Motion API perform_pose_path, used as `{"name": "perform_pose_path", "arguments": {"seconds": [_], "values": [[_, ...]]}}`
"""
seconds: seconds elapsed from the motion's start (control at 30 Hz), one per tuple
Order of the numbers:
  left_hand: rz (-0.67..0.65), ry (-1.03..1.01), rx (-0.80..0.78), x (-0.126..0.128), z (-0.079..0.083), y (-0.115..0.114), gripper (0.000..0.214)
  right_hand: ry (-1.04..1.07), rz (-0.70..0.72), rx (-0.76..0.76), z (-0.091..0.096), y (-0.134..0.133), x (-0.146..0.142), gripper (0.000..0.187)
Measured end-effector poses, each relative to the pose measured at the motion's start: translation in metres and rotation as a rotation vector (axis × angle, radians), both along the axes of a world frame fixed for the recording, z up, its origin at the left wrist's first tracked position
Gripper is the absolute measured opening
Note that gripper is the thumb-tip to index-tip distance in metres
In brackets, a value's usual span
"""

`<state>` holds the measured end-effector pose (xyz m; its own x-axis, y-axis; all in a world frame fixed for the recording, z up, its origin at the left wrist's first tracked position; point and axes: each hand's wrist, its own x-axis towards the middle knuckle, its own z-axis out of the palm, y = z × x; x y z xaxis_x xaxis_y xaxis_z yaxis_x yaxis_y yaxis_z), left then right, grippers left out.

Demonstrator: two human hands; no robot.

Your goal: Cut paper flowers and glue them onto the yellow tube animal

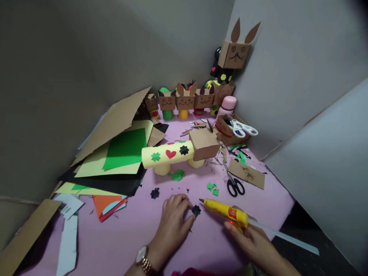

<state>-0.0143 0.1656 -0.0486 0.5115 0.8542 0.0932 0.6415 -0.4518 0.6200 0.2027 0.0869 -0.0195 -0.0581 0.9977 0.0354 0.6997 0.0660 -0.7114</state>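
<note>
My left hand (176,218) rests on the table, thumb and fingertips closed on the edge of a small black paper flower (196,210). Wrapped around a yellow hot glue gun (224,211), my right hand (247,237) points its nozzle toward that flower from a short distance away. A clear glue stick (290,239) protrudes from the gun's back, and a red light glows on it. Beyond my hands lies a pale yellow paper tube (149,156) decorated with flowers and a heart, on short yellow legs, with a cardboard box head (205,143) at its right end.
Another black flower (154,193), green scraps (212,187) and black-handled scissors (235,187) lie nearby. Coloured paper sheets (125,149) pile up on the left. White scissors (241,128) rest in a cardboard box (227,132). Several box-headed figures (185,101) line the back wall.
</note>
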Motion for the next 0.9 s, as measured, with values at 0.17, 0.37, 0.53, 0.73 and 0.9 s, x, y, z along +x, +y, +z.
{"name": "perform_pose_path", "arguments": {"seconds": [0.17, 0.37, 0.53, 0.73, 0.9], "values": [[0.001, 0.004, 0.023, -0.001, -0.001, 0.000, 0.013, -0.003, -0.257, 0.039, -0.019, -0.001, 0.011, 0.025], [-0.013, 0.019, 0.053, -0.002, -0.005, 0.004, 0.012, -0.527, -0.562, 0.021, -0.033, 0.016, 0.058, 0.023], [-0.010, 0.023, 0.051, -0.002, -0.004, 0.003, 0.014, -0.615, -0.390, 0.054, -0.046, 0.023, 0.080, 0.034], [-0.010, 0.026, 0.046, -0.003, -0.004, 0.003, 0.016, -0.517, -0.254, 0.192, -0.054, 0.013, 0.090, 0.055], [-0.010, 0.023, 0.059, -0.003, -0.008, 0.004, 0.016, -0.484, -0.353, 0.302, -0.031, 0.007, 0.076, 0.045]]}}
